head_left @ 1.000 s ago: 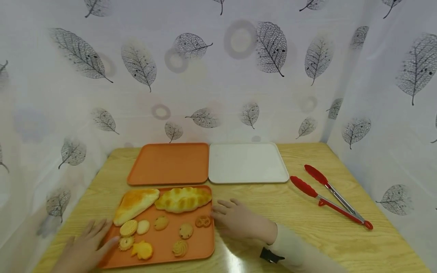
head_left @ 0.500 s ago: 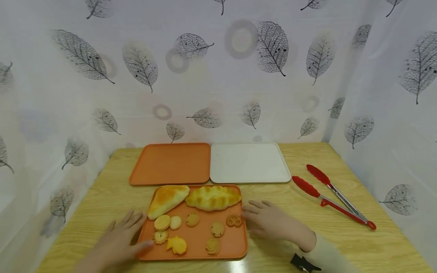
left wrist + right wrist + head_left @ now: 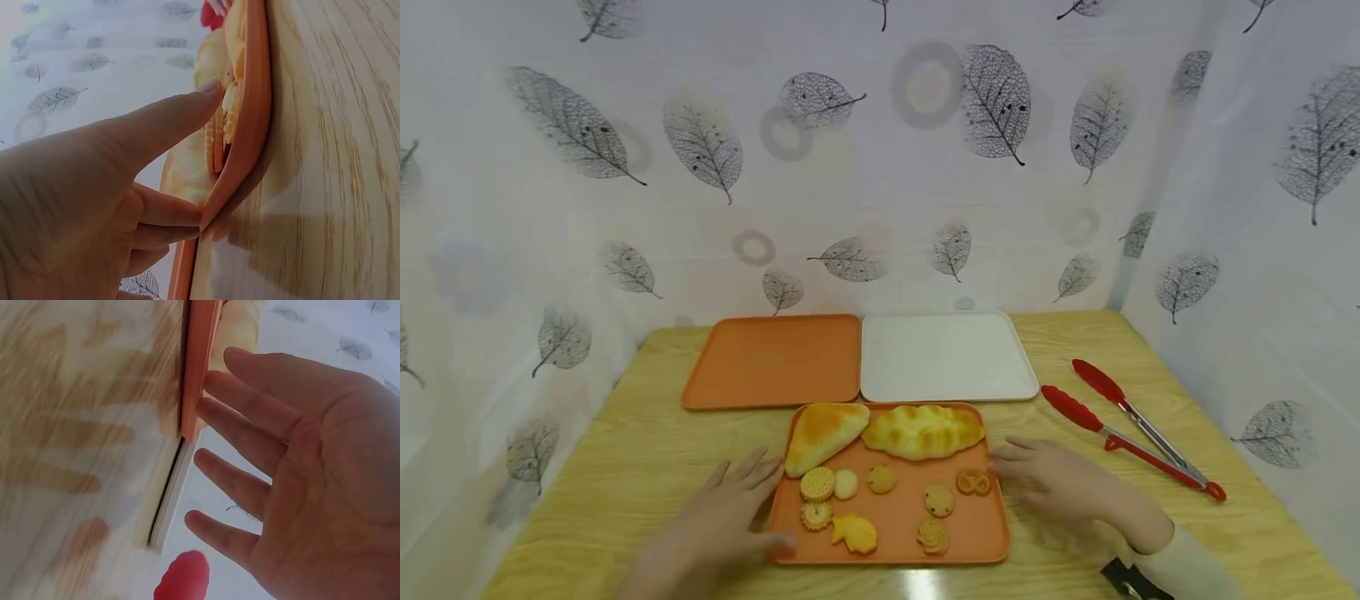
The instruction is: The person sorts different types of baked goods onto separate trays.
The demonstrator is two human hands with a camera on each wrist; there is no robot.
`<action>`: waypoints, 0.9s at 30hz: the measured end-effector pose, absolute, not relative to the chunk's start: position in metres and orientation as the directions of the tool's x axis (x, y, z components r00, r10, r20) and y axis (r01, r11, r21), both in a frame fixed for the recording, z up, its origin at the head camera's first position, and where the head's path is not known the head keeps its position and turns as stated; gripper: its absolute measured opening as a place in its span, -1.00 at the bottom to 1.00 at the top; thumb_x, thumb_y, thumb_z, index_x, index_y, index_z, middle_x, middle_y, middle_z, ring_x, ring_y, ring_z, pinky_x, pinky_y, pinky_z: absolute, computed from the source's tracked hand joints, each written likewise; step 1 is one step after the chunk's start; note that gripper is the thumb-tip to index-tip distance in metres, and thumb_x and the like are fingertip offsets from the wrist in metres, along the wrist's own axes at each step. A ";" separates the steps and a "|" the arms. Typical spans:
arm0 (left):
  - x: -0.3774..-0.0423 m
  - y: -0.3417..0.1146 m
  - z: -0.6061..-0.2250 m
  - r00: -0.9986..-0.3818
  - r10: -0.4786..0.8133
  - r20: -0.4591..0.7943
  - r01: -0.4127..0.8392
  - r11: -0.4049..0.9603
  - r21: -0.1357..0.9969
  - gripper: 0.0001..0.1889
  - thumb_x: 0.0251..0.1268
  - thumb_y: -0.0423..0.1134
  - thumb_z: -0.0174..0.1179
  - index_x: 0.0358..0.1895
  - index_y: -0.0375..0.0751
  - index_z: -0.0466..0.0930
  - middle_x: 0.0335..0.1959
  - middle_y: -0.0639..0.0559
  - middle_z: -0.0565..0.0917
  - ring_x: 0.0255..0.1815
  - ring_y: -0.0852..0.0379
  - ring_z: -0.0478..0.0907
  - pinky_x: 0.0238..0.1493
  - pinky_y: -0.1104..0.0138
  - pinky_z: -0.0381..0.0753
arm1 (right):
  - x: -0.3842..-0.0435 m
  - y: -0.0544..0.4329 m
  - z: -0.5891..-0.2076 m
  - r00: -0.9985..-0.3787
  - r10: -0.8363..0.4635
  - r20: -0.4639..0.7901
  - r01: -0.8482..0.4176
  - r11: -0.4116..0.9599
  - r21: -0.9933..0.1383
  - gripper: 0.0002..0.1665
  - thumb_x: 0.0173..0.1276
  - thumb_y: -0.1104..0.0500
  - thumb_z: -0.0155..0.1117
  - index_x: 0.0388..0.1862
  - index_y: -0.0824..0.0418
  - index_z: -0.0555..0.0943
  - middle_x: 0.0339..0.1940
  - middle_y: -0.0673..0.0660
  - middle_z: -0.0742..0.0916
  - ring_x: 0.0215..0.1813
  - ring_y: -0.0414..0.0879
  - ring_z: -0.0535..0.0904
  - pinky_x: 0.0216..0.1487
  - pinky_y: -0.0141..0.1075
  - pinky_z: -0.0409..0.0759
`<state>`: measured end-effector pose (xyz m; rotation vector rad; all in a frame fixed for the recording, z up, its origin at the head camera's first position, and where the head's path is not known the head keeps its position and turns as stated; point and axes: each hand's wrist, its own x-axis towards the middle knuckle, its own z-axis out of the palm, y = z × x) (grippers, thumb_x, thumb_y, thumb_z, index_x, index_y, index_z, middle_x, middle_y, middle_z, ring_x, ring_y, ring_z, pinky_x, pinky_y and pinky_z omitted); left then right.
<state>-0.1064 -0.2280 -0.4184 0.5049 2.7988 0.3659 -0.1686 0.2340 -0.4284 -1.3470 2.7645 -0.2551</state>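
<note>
An orange tray (image 3: 895, 546) lies on the table at the front middle in the head view. On it are a triangular bread (image 3: 823, 433), a long braided bread (image 3: 925, 432) and several cookies, among them a fish-shaped one (image 3: 855, 533) and a pretzel-shaped one (image 3: 973, 482). My left hand (image 3: 718, 521) is at the tray's left side. In the left wrist view its straight fingertips touch the rim, with the thumb over the near corner. My right hand (image 3: 1067, 483) is at the right side, fingers extended; in the right wrist view two fingertips lie against the rim.
Behind, a second orange tray (image 3: 775, 362) and a white tray (image 3: 947, 357) stand side by side, bare. Red-tipped tongs (image 3: 1138, 433) lie spread at the right of the wooden table (image 3: 602, 475). A leaf-patterned curtain (image 3: 865, 167) closes off the back and sides.
The tray with breads and cookies has slid to the right along the table, now mostly in front of the white tray. Both hands have moved right along with it.
</note>
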 end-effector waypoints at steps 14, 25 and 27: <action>-0.125 -0.216 -0.433 -0.854 0.505 -0.127 0.442 0.831 0.337 0.18 -0.28 0.59 0.19 0.44 -0.14 0.32 0.51 -0.02 0.28 0.60 -0.15 0.00 0.49 -0.28 -0.13 | -0.174 0.276 -0.426 -0.724 -0.688 0.051 -0.647 0.651 -0.397 -0.48 0.40 0.01 0.24 0.30 0.10 0.54 0.26 0.13 0.65 0.30 0.30 0.47 0.17 0.06 0.58; -0.129 -0.222 -0.442 -0.859 0.500 -0.111 0.425 0.816 0.392 0.20 -0.26 0.58 0.20 0.50 -0.08 0.21 0.53 -0.02 0.25 0.59 -0.17 -0.01 0.47 -0.31 -0.07 | -0.190 0.332 -0.420 -0.896 -0.362 0.256 -0.444 0.725 -0.527 -0.18 0.30 0.12 0.37 0.50 0.13 0.28 0.46 0.32 0.38 0.53 -0.10 0.19 0.34 0.06 0.37; -0.129 -0.223 -0.444 -0.860 0.497 -0.115 0.417 0.815 0.403 0.21 -0.26 0.57 0.20 0.51 -0.07 0.18 0.54 -0.02 0.23 0.60 -0.18 -0.02 0.45 -0.33 -0.07 | -0.192 0.348 -0.424 -0.930 -0.295 0.219 -0.367 0.742 -0.560 -0.05 0.29 0.09 0.37 0.57 0.14 0.14 0.53 0.39 0.22 0.59 0.21 -0.02 0.34 0.39 0.12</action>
